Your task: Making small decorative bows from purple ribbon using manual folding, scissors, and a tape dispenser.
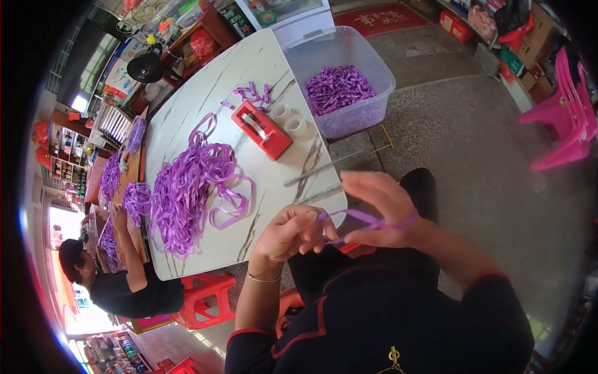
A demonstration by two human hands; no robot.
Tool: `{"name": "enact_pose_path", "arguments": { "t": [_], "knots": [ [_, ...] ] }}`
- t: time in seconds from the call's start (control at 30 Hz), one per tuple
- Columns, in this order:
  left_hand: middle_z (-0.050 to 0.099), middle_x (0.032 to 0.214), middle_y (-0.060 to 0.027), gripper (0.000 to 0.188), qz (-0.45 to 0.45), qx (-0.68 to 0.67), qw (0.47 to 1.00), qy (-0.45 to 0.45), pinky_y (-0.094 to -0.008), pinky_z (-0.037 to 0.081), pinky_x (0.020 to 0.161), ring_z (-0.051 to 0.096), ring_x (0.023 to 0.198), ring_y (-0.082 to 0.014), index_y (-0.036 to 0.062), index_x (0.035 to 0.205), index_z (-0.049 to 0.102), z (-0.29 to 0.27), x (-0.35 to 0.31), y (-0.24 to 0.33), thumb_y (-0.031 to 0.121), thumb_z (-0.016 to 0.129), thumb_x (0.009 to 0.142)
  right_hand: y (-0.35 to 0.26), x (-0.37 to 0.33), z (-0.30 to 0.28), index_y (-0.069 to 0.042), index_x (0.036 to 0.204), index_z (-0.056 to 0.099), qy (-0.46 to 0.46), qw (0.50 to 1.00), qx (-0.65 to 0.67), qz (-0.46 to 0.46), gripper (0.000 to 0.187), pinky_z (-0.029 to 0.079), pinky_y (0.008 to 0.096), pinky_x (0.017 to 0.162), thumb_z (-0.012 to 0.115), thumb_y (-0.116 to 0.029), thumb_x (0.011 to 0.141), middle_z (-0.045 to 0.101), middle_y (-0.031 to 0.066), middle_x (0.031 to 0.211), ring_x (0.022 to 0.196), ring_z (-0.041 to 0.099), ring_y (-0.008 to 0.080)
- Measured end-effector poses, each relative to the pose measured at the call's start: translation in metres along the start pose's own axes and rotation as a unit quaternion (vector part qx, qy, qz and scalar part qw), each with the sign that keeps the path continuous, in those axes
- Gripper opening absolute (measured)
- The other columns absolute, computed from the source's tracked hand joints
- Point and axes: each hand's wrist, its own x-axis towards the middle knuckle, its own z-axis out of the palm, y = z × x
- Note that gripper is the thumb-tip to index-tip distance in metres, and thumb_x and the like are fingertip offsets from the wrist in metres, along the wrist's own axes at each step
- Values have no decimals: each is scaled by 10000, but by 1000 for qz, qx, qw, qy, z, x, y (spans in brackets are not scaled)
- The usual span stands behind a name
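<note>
Head view: purple ribbon (364, 218) stretches sideways between left hand (293, 234) and right hand (380, 209).

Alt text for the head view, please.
The left hand and right hand hold a purple ribbon strip between them beside a white table bearing a ribbon pile, a red tape dispenser and a clear bin.

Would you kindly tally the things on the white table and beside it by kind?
Red tape dispenser: 1
Clear tape rolls: 2
Clear plastic bin of purple ribbon pieces: 1
Loose purple ribbon heap: 1
Total: 5
</note>
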Motion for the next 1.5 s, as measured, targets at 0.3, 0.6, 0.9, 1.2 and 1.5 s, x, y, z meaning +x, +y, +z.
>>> {"name": "enact_pose_path", "arguments": {
  "t": [0.3, 0.6, 0.9, 1.2, 1.5],
  "knots": [
    [616, 799, -180, 331, 12, 198, 980, -10, -198, 398, 429, 540, 516, -121, 6, 612, 523, 16, -6, 16, 170, 445, 889, -9, 13, 7, -54, 877, 619, -10, 1000, 19, -11, 208, 455, 322, 558, 692, -64, 682, 607, 72, 754, 635, 588, 241],
    [598, 770, -121, 66, 231, 564, 790, -66, -284, 428, 489, 559, 577, -221, -27, 714, 562, 20, -1, 20, 0, 539, 769, -10, 6, 6, -53, 800, 578, -110, 931, 240, 252, 33, 427, 252, 537, 593, -81, 789, 553, 6, 652, 578, 533, 85],
    [584, 694, -124, 231, 63, 265, 960, -63, -248, 409, 457, 453, 423, -134, 0, 626, 496, 23, -2, 15, 76, 483, 844, -16, -9, 12, -54, 968, 569, 16, 909, 361, 206, 251, 416, 238, 605, 681, -122, 754, 549, 21, 823, 710, 530, 99],
    [553, 640, -98, 353, -105, -98, 985, -94, -203, 372, 422, 430, 460, -67, 45, 606, 461, 15, -1, -4, 210, 410, 913, -10, 11, -5, -109, 903, 667, 26, 985, -59, -159, 251, 461, 269, 541, 697, -115, 653, 596, 15, 775, 648, 572, 152],
    [457, 683, -122, 95, 163, 521, 833, -87, -342, 389, 560, 512, 658, -272, -27, 712, 472, 30, 7, 4, -29, 566, 721, -11, -17, 2, -76, 783, 572, -83, 785, 416, 451, 103, 369, 206, 490, 578, -134, 867, 530, 1, 696, 576, 475, 52]
  ]
}}
